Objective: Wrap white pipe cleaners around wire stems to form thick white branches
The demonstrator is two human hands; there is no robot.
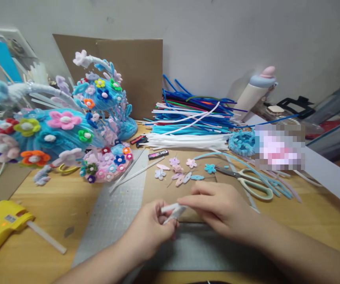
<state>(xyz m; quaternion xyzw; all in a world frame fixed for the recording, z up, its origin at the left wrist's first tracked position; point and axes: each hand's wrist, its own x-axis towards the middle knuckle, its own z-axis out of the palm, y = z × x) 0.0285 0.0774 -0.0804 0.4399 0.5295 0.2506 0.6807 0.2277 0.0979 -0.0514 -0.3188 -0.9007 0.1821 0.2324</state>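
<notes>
Low in the middle of the view, my left hand [153,227] is closed round a bent white pipe cleaner [175,212]. My right hand [220,205] meets its far end, with thumb and forefinger pinched on it. Just beyond the hands, several small pipe-cleaner flowers and petals lie on a cardboard sheet [154,193], among them a blue flower [210,168] and a pink flower [191,162]. Scissors [255,189] with pale green handles rest to the right of these. How the pipe cleaner is folded inside my left hand is hidden.
A yellow glue gun [8,219] with a glue stick lies at left. Flower-covered blue pipe-cleaner lamps [48,130] stand behind it. Bundled white pipe cleaners [184,141] lie at the back, near a white bottle [254,90]. A grey cutting mat [107,221] lies beneath my hands.
</notes>
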